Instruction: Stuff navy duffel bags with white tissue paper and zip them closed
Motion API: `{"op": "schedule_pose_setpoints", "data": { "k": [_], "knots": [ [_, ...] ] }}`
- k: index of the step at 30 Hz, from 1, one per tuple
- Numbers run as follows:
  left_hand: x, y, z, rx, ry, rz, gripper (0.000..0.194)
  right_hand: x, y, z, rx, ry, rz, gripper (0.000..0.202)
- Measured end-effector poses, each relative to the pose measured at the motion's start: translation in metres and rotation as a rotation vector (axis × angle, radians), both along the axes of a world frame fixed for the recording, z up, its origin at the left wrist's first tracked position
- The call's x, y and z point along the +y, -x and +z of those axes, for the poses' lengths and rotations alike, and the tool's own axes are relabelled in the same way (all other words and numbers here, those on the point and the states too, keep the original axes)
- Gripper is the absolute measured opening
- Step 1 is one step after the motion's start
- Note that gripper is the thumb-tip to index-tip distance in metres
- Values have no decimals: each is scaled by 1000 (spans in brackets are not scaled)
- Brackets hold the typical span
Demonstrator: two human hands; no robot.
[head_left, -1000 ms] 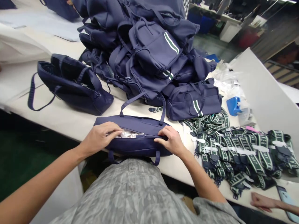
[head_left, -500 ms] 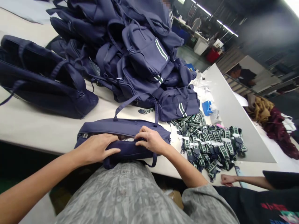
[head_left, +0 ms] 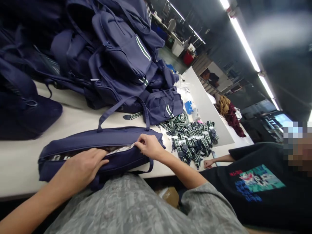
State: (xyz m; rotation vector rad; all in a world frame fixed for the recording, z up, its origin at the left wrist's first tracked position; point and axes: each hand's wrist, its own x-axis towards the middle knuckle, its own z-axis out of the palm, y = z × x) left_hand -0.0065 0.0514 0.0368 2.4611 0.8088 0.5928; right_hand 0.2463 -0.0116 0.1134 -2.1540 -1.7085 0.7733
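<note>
A navy blue duffel bag (head_left: pixel 83 139) lies lengthwise on the table edge in front of me, its top zip opening parted along much of its length. Some pale lining or filling shows in the gap. My left hand (head_left: pixel 85 164) grips the near edge of the opening, its fingers dipping inside and the thumb outside. Near the bag's right end, my right hand (head_left: pixel 149 145) pinches the edge of the same opening between thumb and fingers. One carry handle (head_left: pixel 122 104) stands up behind the bag; another loop hangs at the front.
A heap of navy bags (head_left: pixel 122 48) fills the far side of the table (head_left: pixel 14 162). Another bag (head_left: pixel 26 113) stands at left. Bundled green-and-white lettered straps (head_left: pixel 195 139) lie at right, by a grey partition (head_left: pixel 209 107). A co-worker in a black shirt (head_left: pixel 255 182) is at far right.
My view has turned right, bringing more of the co-worker into sight. Along the bag, the opening gapes wider and shows more pale material. My right hand pinches its edge more tightly.
</note>
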Motion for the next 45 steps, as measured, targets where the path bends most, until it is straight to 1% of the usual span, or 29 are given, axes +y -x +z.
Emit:
{"op": "schedule_pose_setpoints", "data": {
  "k": [3,4,5,8,10,12,14,16,18,20,22,25,28,30,31,33,35,38,40,42,45],
  "knots": [
    [5,-6,6,-94,-99,-157,28,2,0,-2,100,23,-110,5],
    [7,-10,7,-143,-112,-209,28,3,0,-2,109,26,-139,5],
    [10,-14,7,-183,-119,-269,33,4,2,-2,103,32,-164,7],
    [17,-27,4,-203,-126,-465,56,6,7,0,6,51,-183,8],
    [18,-34,0,-175,-126,-527,59,7,10,3,-98,46,-156,6],
    [17,-40,-4,-142,-114,-510,53,6,13,4,-173,37,-128,7],
    [13,-42,-6,-111,-94,-471,51,5,13,5,-198,34,-132,9],
    [8,-44,-5,-67,-77,-451,52,2,13,4,-198,35,-169,8],
    [4,-46,0,-3,-78,-454,53,0,12,4,-156,59,-204,12],
    [2,-49,8,59,-94,-449,54,-2,11,2,-26,100,-236,20],
    [0,-52,15,102,-113,-428,56,-4,10,0,168,102,-277,26],
    [-1,-54,22,142,-116,-393,56,-9,11,-4,422,-10,-367,30],
    [-2,-54,20,148,-89,-384,49,-16,15,-6,564,-114,-486,32],
    [-3,-52,16,137,-73,-392,49,-20,18,-6,596,-140,-543,32],
    [-2,-51,13,127,-63,-399,50,-21,20,-6,583,-148,-542,32],
    [0,-49,8,92,-26,-417,53,-19,25,-5,486,-161,-469,32],
    [4,-44,3,28,29,-431,55,-15,32,-5,319,-168,-347,34],
    [14,-34,-3,-85,111,-406,51,-6,48,-6,135,-169,-213,37],
    [19,-26,-6,-129,197,-360,46,0,61,-7,103,-162,-149,39],
    [24,-21,-8,-147,288,-315,42,7,75,-8,114,-152,-85,41],
    [28,-18,-10,-187,340,-251,41,19,96,-9,140,-169,-58,41]
  ]
}}
